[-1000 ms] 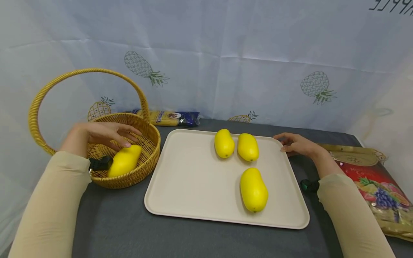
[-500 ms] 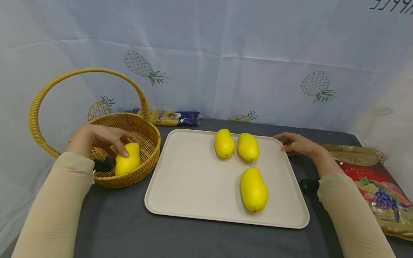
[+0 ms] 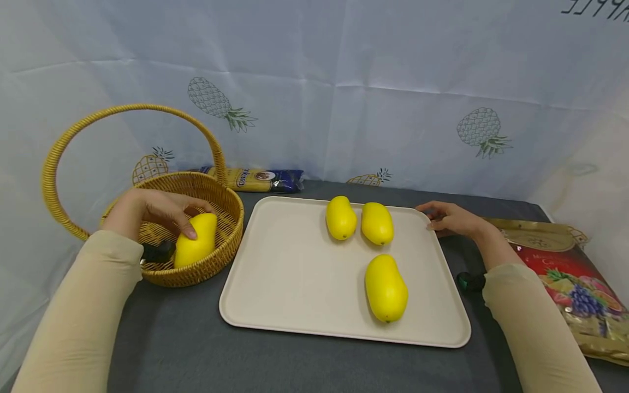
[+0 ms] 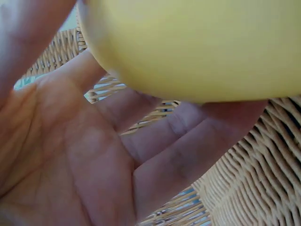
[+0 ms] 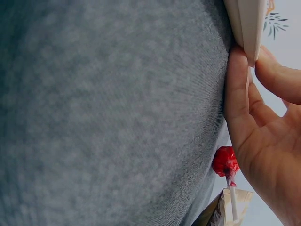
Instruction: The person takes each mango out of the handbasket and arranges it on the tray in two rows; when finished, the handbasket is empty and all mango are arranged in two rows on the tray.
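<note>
In the head view my left hand (image 3: 164, 213) reaches into the wicker basket (image 3: 231, 245) and grips a smooth yellow mango (image 3: 199, 243). Thumb and fingers lie on either side of the mango, which leans inside the basket; the left wrist view shows the fingers curled against the mango (image 4: 202, 52). At the far right corner of the beige tray (image 3: 295, 273), my right hand (image 3: 452, 219) pinches the rim. Seen from the right wrist, the thumb is on one face of the tray (image 5: 249, 28) and a finger on the other. Three more yellow mangoes (image 3: 386, 289) lie on the tray's right half.
A blue and yellow pasta packet (image 3: 265, 180) lies behind the basket. Right of the tray is a red and gold candy bag (image 3: 575, 284). A red lollipop (image 5: 225, 161) appears in the right wrist view. Behind everything hangs a pineapple-print curtain (image 3: 314, 109).
My left hand has closed round the mango in the basket, and the mango has tipped more upright. The right hand, the tray and its mangoes have stayed in place.
</note>
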`<state>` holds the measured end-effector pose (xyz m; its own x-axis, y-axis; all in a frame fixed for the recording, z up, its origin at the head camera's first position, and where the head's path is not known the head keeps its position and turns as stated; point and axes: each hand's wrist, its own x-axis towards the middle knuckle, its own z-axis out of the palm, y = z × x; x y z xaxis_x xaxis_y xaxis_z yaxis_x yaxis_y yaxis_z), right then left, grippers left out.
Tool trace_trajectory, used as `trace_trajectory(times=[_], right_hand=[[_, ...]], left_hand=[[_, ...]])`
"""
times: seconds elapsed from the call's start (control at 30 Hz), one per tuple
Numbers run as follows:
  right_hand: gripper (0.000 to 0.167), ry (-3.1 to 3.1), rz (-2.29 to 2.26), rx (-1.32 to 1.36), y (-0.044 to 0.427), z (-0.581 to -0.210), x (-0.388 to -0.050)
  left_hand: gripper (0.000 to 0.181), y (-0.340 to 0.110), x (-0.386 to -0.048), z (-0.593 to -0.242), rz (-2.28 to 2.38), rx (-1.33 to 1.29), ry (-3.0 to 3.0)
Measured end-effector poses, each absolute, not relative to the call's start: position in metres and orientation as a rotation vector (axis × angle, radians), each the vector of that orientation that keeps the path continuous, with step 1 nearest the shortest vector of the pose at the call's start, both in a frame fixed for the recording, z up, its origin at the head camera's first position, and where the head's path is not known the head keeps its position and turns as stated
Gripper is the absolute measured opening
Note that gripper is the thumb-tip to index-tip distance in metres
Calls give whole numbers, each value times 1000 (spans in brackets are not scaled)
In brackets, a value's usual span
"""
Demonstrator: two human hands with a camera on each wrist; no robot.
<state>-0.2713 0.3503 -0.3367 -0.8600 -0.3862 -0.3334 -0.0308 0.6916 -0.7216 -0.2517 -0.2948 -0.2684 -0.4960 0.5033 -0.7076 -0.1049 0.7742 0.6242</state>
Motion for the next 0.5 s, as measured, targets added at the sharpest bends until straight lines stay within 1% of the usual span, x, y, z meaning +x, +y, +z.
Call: trace_trajectory(times=[0.13,0.27,0.5], right_hand=[[63,2432,-1027,-320,349,-336,-270],[63,2431,-1029,-323,348,-334,-269],[63,2430,-1034,-315,346,-334,-269]], left_hand=[[88,-294,-251,-265,776,316,1989],[87,-295,-249,-259,805,385,2078],[79,-293,-240,-233,887,520,2274]])
